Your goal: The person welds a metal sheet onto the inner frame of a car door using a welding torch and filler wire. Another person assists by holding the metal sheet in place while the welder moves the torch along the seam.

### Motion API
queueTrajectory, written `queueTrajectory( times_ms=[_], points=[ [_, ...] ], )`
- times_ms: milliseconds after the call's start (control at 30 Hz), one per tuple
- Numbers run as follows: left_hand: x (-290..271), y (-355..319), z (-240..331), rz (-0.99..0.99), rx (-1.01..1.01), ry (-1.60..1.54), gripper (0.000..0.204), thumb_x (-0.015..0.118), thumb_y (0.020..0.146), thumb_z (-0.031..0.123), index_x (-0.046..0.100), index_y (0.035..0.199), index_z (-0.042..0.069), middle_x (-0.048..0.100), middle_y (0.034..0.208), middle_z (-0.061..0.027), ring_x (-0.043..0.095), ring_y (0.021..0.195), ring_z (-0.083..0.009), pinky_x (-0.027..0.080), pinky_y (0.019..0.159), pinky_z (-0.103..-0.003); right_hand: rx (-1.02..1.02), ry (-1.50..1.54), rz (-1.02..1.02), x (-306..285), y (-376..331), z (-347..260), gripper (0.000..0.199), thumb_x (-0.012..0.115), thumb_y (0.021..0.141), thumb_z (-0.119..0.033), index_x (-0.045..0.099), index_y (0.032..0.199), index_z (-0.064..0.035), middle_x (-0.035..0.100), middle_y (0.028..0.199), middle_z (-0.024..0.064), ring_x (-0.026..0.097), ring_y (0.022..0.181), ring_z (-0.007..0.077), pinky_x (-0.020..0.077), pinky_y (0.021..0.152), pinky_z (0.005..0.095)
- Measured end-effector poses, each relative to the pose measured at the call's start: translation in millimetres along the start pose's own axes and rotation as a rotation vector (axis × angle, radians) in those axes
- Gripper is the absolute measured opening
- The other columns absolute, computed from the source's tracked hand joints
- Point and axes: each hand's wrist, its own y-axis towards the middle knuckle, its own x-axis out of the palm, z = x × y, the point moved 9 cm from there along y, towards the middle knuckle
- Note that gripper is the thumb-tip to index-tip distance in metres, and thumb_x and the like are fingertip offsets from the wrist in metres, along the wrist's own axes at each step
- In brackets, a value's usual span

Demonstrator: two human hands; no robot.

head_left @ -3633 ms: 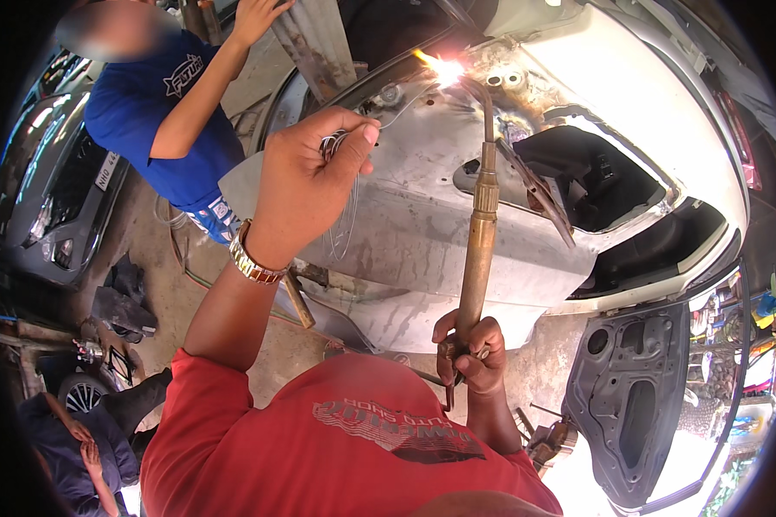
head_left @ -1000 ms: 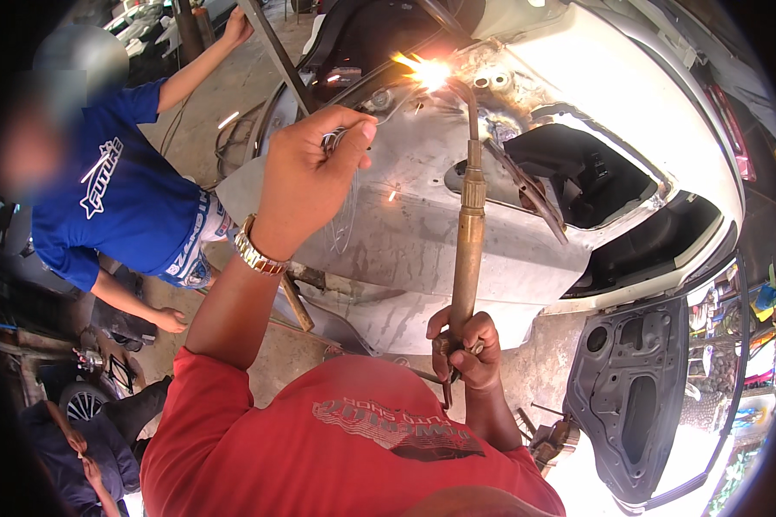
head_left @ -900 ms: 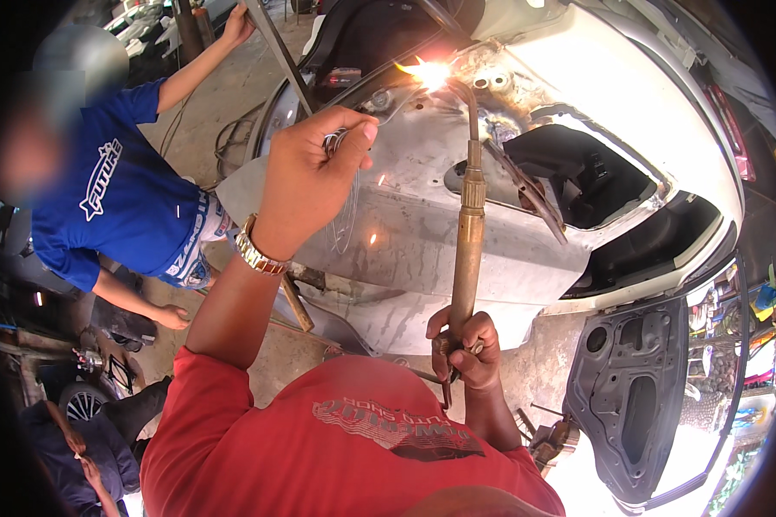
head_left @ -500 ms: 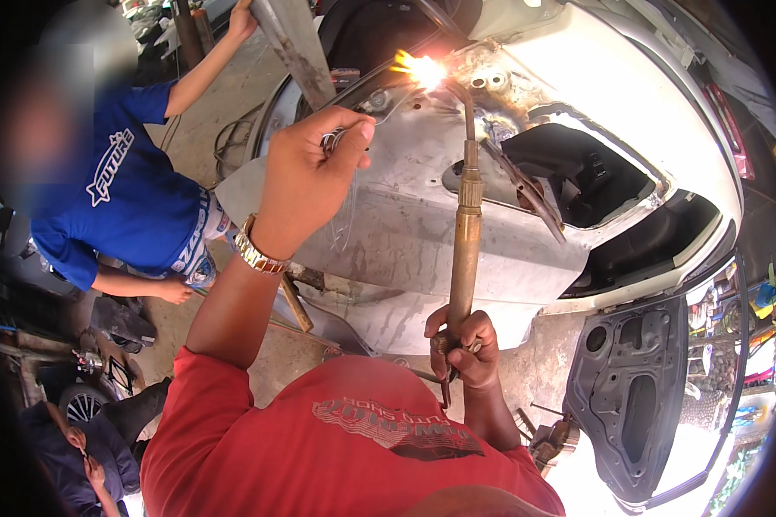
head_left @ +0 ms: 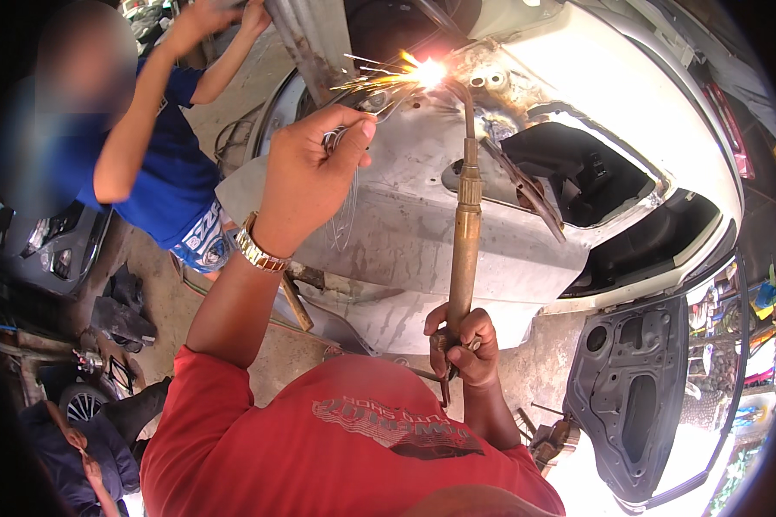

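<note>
My right hand (head_left: 464, 346) grips the lower end of a brass welding torch (head_left: 465, 250), fingers wrapped round it near the valves. The torch stands upright in view, and its bent tip ends at a bright flame (head_left: 428, 74) that throws yellow sparks to the left. My left hand (head_left: 319, 168) pinches a coil of thin filler wire (head_left: 336, 138); one end points up toward the flame and loose loops hang below the palm. Under both lies a bare grey and white car body panel (head_left: 388, 233). Glare hides the exact spot where flame meets metal.
A person in a blue shirt (head_left: 172, 164) stands at the left, hands raised to a long metal piece (head_left: 310, 43). Another person (head_left: 78, 448) is at the lower left. A grey door shell (head_left: 625, 388) stands at the right. The panel has a large opening (head_left: 569, 172).
Sparks now spray farther left from the flame. The person in blue has leaned in and raised a second arm toward the metal piece, which has shifted right. My hands stay nearly still.
</note>
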Motion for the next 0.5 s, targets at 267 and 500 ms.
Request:
queueTrajectory(
  times_ms=[267, 500],
  points=[
    [2.1, 1.4, -0.9, -0.013, -0.006, 0.017, 0.02, 0.071, 0.105, 0.018, 0.078, 0.111, 0.0, 0.071, 0.083, -0.0015, 0.069, 0.072, -0.0072, 0.047, 0.062, -0.022, 0.009, 0.003, 0.012, -1.4, -1.6, 0.8, 0.03, 0.071, 0.1, -0.007, 0.042, 0.104, -0.0108, 0.055, 0.119, 0.0357, 0.063, 0.055, 0.0153, 0.0551, 0.048, 0.0256],
    [0.0, 1.3, 3.0, 0.01, -0.034, 0.015, 0.021, 0.071, 0.104, 0.018, 0.076, 0.107, -0.002, 0.074, 0.079, -0.0047, 0.074, 0.07, -0.0097, 0.051, 0.057, -0.024, 0.014, -0.005, 0.017, -0.7, -0.5, 0.7, 0.03, 0.071, 0.1, -0.008, 0.042, 0.104, -0.0111, 0.055, 0.119, 0.0359, 0.063, 0.054, 0.0153, 0.0548, 0.048, 0.0255]
  ],
)
